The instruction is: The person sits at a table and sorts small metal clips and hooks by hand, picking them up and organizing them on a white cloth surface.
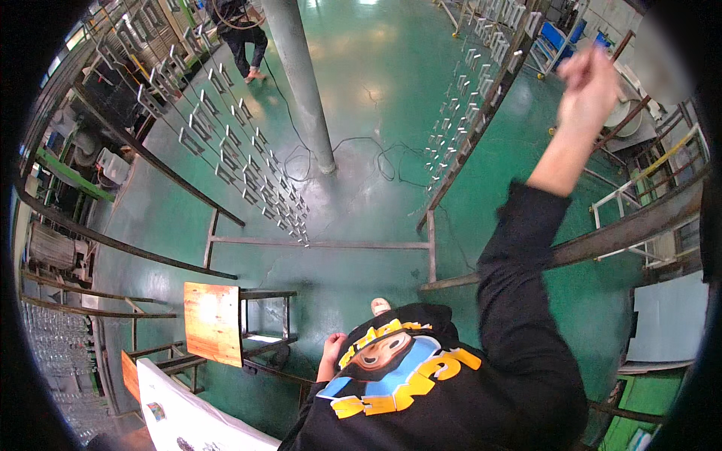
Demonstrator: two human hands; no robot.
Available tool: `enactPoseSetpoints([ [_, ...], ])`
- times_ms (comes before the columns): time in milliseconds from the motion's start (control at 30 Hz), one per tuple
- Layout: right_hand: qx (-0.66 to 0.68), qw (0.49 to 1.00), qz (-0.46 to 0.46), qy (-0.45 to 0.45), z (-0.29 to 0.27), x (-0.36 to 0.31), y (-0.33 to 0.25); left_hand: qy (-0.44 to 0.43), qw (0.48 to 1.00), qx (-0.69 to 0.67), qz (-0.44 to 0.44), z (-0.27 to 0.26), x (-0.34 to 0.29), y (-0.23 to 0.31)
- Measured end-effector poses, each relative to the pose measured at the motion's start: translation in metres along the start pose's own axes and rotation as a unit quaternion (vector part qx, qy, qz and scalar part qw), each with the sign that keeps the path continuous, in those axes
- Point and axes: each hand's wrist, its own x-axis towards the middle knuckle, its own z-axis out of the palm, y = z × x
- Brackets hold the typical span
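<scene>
My right hand (588, 89) is raised at the far right, its fingers curled together and a little blurred. A small pale bluish spot shows at the fingertips, but I cannot make out what they hold, if anything. Left of it runs the dark bar of a rack (492, 113), with rows of small metal pieces (455, 120) hanging beside it. My left hand (333, 346) hangs low by my side, partly covered by my black shirt. Its fingers look curled, with nothing visible in them. Further left, more rows of U-shaped metal pieces (226, 139) hang from a second rack.
A grey pole (304, 90) rises from the green floor, with a black cable (361, 139) around its foot. A low metal crossbar (323, 244) joins the racks. Wooden-topped stools (213, 323) and a white sheet (188, 413) are at lower left. Another person (244, 41) stands far off.
</scene>
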Motion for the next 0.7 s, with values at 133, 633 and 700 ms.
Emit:
enactPoseSetpoints([
  [133, -0.101, 0.970, 0.220, 0.027, -0.070, -0.162, 0.089, -0.005, 1.000, 0.027, 0.006, -0.006, 0.011, -0.021],
  [633, -0.344, 0.817, 0.372, -0.277, -0.178, -0.351, 0.256, 0.035, 0.969, -0.245, 0.013, 0.004, -0.046, 0.016],
  [700, -0.353, 0.806, 0.380, -0.285, -0.179, -0.345, 0.255, 0.052, 0.971, -0.233, -0.004, 0.002, -0.051, -0.001],
])
